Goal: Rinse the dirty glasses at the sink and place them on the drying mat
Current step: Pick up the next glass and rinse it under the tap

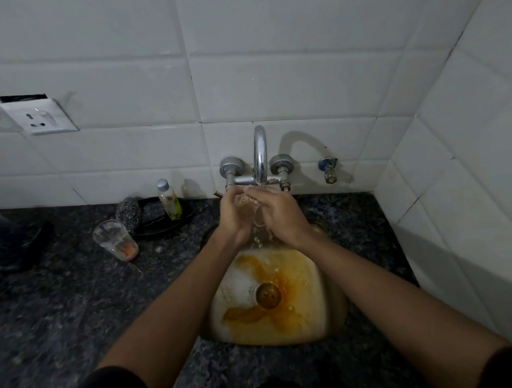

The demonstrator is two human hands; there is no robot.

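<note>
Both hands up under the tap (260, 153), over the back of the sink (326, 299). Clear glass (251, 206) between them, tilted, mostly hidden by fingers and blurred by running water. Left hand (235, 214) curled round glass from the left side. Right hand (278, 212) wrapped over it from the right, fingers bent on the rim area; exact finger placement not readable. Water streaming off the glass down into the basin, orange-brown residue pooled around the drain (268, 295).

Second glass (115, 240) upright on dark granite counter (57, 304), left of sink, well apart from hands, orange dregs at bottom, cloudy walls. Behind it a small bottle (168, 200) with yellowish liquid, standing on a dark dish (164, 220) beside a scrubber (129, 212). Dark cloth or mat (8, 243) at far left edge, something clear lying on it, too blurred to name. Wall socket (37, 117) on white tiles upper left. Small valve (328, 170) right of tap.
</note>
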